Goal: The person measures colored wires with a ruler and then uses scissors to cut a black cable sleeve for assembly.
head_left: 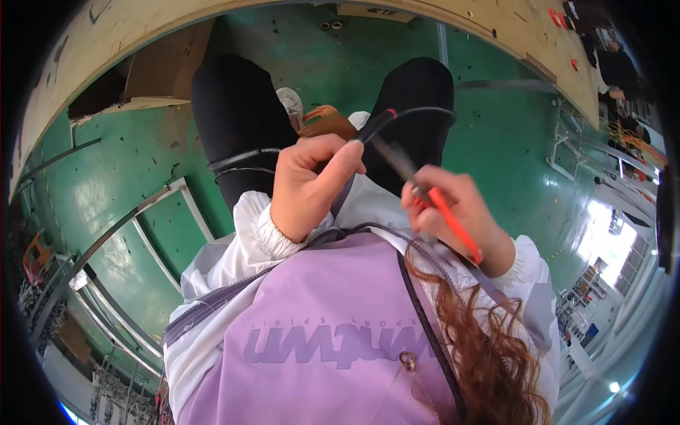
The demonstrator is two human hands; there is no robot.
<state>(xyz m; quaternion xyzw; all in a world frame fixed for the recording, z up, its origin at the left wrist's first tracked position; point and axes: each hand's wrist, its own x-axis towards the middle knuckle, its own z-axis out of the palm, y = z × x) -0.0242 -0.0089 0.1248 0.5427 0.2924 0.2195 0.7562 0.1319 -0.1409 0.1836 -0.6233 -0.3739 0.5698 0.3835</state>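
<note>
My left hand is closed, thumb against curled fingers, around a black cable. Beyond the thumb the cable runs over my right thigh in a curve, with a small red band near the hand. On the other side of the hand, dark cable strands lie across my left thigh. In my right hand is a pair of scissors with red handles. Their blades, smeared by motion, point up and left toward the cable just beside my left hand. Whether they touch it I cannot tell.
A wooden tabletop curves along the far side. Under its left part stands a cardboard box. An orange-brown object lies on the green floor between my feet. Metal frames stand at left, with another frame at right.
</note>
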